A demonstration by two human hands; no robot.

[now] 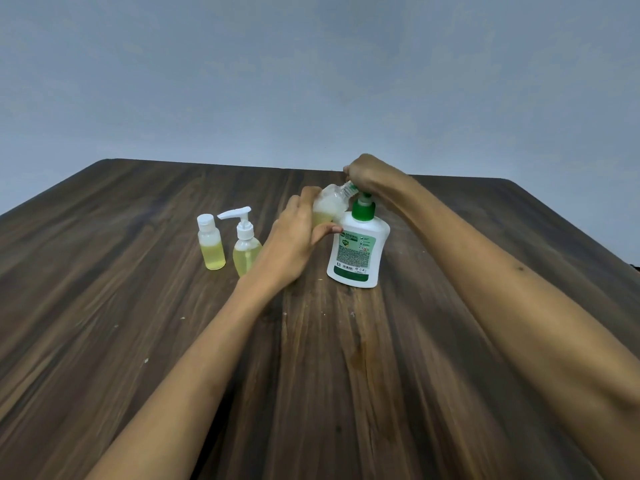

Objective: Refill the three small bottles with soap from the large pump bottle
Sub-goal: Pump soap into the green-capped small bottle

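Observation:
The large white pump bottle [358, 252] with a green collar and label stands upright on the wooden table [311, 375]. My right hand [369, 173] is curled over its green pump head, pressing it. My left hand [294, 237] grips a clear small bottle [330, 204], tilted with its open neck at the pump's nozzle; foam and yellow soap show inside it. Left of my hands stand a small flip-cap bottle [210, 242] and a small pump-top bottle [244, 244], both upright, capped and partly filled with yellow soap.
The dark wooden table ends at a far edge just behind my hands, with a plain grey wall [311, 81] beyond. A few pale specks lie on the wood near the middle.

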